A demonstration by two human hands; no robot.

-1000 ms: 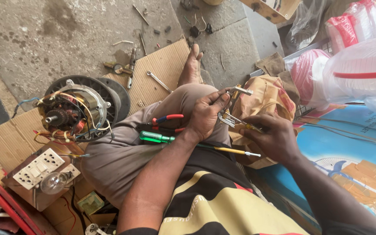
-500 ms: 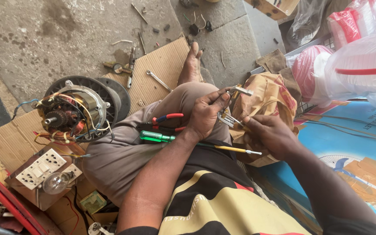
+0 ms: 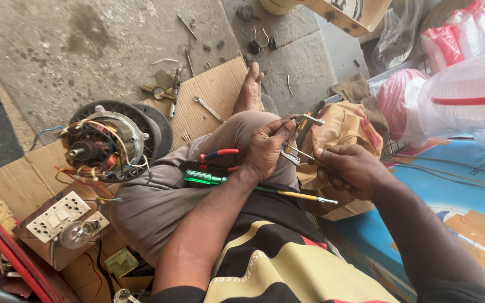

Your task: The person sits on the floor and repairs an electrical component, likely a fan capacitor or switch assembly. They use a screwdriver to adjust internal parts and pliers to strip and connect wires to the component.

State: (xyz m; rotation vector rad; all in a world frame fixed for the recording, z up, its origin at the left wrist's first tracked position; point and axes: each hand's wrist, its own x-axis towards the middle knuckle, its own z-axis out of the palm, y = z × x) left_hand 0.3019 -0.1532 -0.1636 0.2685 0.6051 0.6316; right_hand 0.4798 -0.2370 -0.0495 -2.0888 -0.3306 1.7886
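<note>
My left hand pinches a small metal part above my knee, and my right hand grips its lower end. A green-handled screwdriver and red-handled pliers lie across my lap. Pink-and-white plastic bags crowd the right; bare concrete floor opens ahead-left, past the cardboard sheet.
</note>
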